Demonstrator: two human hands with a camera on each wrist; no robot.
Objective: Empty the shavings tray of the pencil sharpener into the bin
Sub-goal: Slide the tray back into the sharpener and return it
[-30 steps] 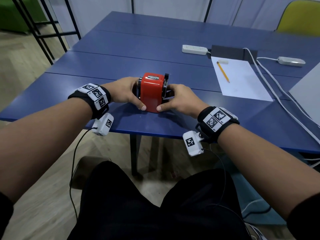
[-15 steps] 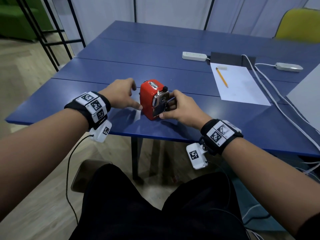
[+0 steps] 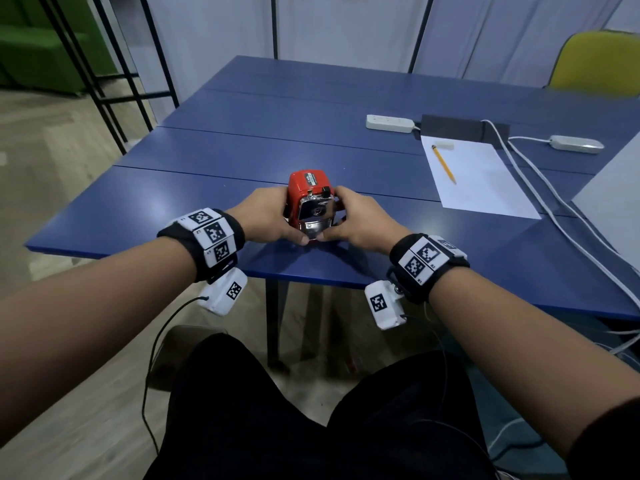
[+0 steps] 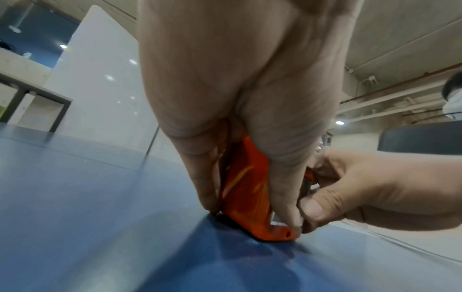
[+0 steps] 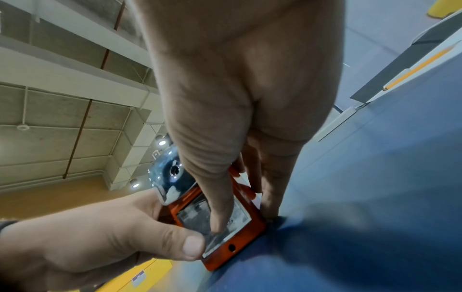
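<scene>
The red pencil sharpener [image 3: 304, 188] stands on the blue table [image 3: 138, 209] near its front edge, with its chrome front facing me. My left hand [image 3: 273, 216] grips its left side and my right hand [image 3: 356, 220] grips its right side. Both thumbs meet low on the front. In the right wrist view the clear shavings tray [image 5: 192, 217] sits closed inside the red body [image 5: 257, 223], with my right thumb pressed on its face and my left thumb at its lower corner. The left wrist view shows my left fingers straddling the red sharpener [image 4: 245, 187]. I cannot make out a bin.
A sheet of paper [image 3: 485, 188] with a yellow pencil [image 3: 444, 164] lies at the right. Behind it are a white power strip [image 3: 389, 123] and white cables [image 3: 554, 216]. A dark object [image 3: 187, 344] sits on the floor under the table edge. A yellow chair [image 3: 599, 60] stands at the far right.
The sharpener has been turned so its chrome front faces me. My left hand, off it half a second ago, grips its side again, and both thumbs now sit on the lower front.
</scene>
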